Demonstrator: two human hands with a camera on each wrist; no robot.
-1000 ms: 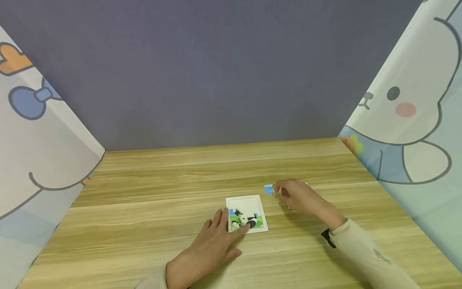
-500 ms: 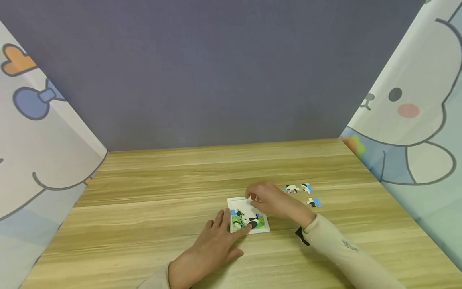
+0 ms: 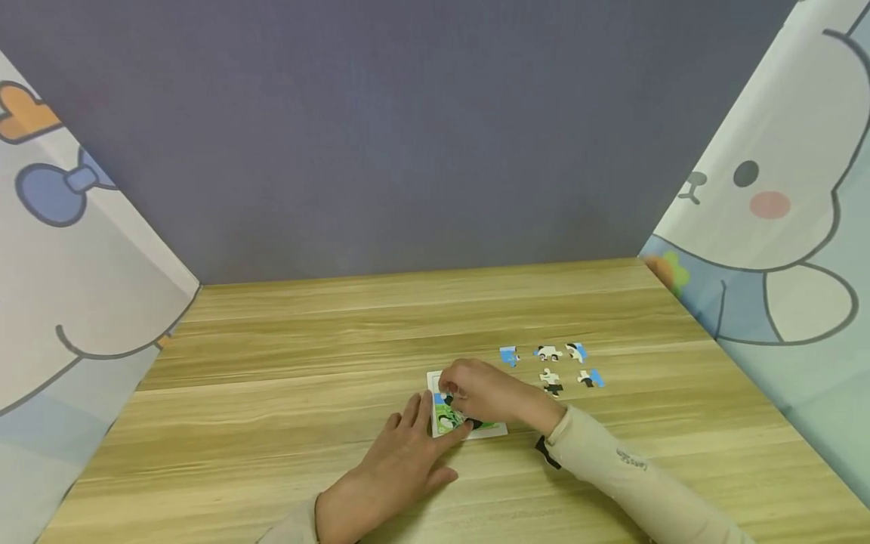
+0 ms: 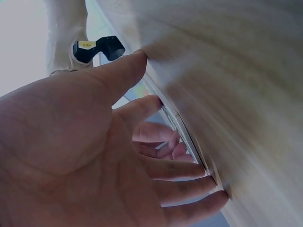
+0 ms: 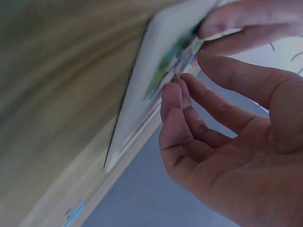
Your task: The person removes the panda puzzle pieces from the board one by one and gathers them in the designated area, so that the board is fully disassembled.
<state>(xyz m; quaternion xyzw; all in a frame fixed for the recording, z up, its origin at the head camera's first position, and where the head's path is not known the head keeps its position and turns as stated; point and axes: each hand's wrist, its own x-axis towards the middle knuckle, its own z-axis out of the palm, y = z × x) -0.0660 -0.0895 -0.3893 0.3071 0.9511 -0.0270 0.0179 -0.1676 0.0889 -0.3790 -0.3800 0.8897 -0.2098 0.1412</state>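
Observation:
My left hand lies with fingers spread along the left and lower edges of a small white puzzle tray, its index finger over the lower pieces. The left wrist view shows straight fingers along the tray's rim. Inside the tray, fitted pieces form part of a panda picture with green grass. Over the tray's upper part is my right hand, its fingers bent down towards the left pieces. From the right wrist view, its fingertips are right at the picture; I cannot tell whether they pinch a piece.
Several loose jigsaw pieces lie to the right of the tray: a blue one, a panda-face one, a white-and-black one and others. A grey panel stands behind the wooden table, with cartoon-printed walls at both sides.
My right hand has moved left from the loose pieces onto the tray, then farther towards its left side, uncovering the loose pieces. The left hand stays in place on the tray.

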